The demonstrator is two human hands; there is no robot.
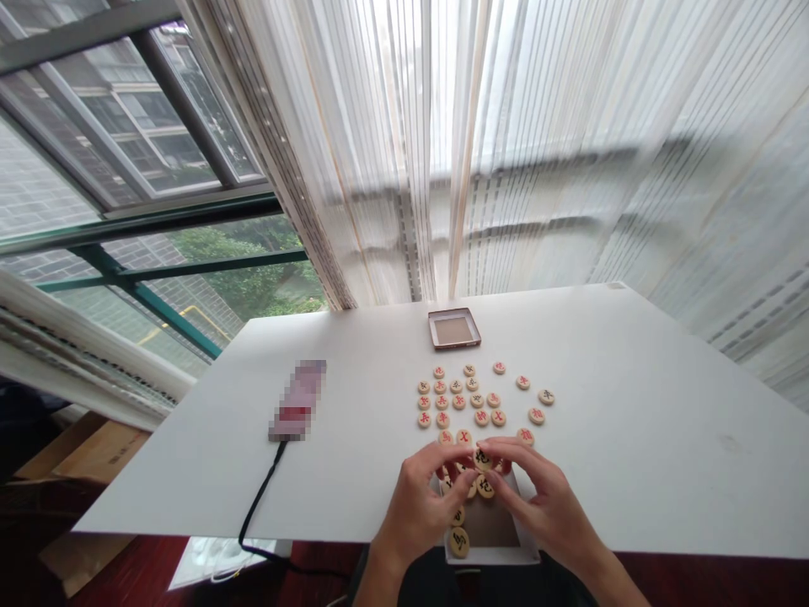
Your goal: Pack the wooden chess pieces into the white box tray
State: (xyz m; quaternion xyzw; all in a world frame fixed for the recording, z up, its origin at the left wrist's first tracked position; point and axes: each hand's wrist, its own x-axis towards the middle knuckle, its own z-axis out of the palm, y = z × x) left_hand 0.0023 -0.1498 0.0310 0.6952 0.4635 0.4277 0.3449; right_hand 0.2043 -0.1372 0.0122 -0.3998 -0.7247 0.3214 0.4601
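Note:
Both hands meet above an open box [493, 527] at the table's front edge, which has several Chinese chess pieces [459, 542] along its left and far sides. A round wooden piece with a black character [483, 458] is pinched by my right hand [540, 489], index finger on top and thumb below. My left hand [430, 489] is closed too, its index finger and thumb at the left edge of that same piece. Just beneath lies another black-marked piece [485, 486] in the box. My fingers partly cover the far row.
More red and black pieces [459, 402] lie face up on the white table [354, 472] beyond the box. Farther back is the shallow box lid [453, 329]. At the left a blurred-out device [298, 400] has a black cable [259, 497] running over the front edge.

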